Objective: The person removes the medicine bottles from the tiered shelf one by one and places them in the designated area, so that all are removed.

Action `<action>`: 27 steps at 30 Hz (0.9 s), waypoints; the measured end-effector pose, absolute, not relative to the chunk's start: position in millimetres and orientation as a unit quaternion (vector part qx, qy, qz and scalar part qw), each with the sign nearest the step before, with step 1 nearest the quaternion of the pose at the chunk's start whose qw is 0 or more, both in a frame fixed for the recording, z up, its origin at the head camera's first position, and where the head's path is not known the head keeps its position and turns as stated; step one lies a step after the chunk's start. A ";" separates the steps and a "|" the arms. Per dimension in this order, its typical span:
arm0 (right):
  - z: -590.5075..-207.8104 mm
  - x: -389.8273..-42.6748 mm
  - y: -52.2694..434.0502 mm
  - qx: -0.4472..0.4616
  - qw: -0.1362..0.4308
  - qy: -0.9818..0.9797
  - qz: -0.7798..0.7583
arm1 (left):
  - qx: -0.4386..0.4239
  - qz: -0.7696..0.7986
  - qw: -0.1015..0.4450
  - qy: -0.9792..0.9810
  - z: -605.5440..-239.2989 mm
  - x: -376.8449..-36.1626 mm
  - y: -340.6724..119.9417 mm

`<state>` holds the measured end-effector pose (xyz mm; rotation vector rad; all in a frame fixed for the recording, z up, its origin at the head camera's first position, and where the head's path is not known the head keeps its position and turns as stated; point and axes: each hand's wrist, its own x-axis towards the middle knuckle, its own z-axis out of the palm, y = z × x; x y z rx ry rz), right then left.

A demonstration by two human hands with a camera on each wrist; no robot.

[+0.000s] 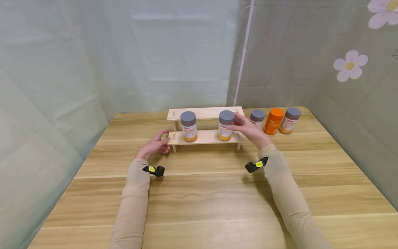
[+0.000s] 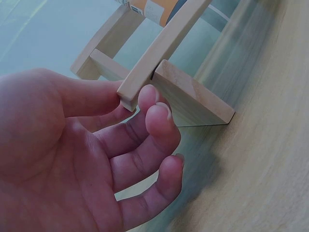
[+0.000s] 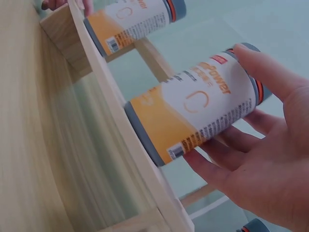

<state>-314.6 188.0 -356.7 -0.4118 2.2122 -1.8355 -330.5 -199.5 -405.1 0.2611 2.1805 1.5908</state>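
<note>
A two-tier wooden shelf (image 1: 203,113) stands on the table. Two grey-capped bottles with white and orange labels stand on its lower board. My right hand (image 1: 245,128) grips the right bottle (image 1: 226,125), which stands upright on the board. In the right wrist view the thumb (image 3: 270,67) lies over this bottle (image 3: 193,116) and the fingers (image 3: 227,154) curl under it. The left bottle (image 1: 188,126) stands free. My left hand (image 1: 159,140) holds the left end of the lower board (image 2: 145,72), its fingertips (image 2: 157,116) against the wood beside the shelf's side leg (image 2: 193,99).
Right of the shelf stand three more bottles in a row: a grey-capped one (image 1: 257,117), an all-orange one (image 1: 273,121) and another grey-capped one (image 1: 290,120). The wooden table (image 1: 205,200) is walled in by pale curtains at the back and on both sides.
</note>
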 end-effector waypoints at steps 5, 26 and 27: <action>-356.4 -313.3 183.2 -0.130 0.119 0.748 -0.640 | 0.094 0.572 0.213 0.787 -405.4 -330.5 -199.7; -358.3 -315.9 179.9 -0.107 0.043 0.766 -0.632 | 0.095 0.570 0.217 0.787 -403.0 -330.2 -199.7; -358.2 -315.4 180.1 -0.106 0.042 0.765 -0.634 | 0.096 0.569 0.217 0.787 -403.3 -330.1 -199.7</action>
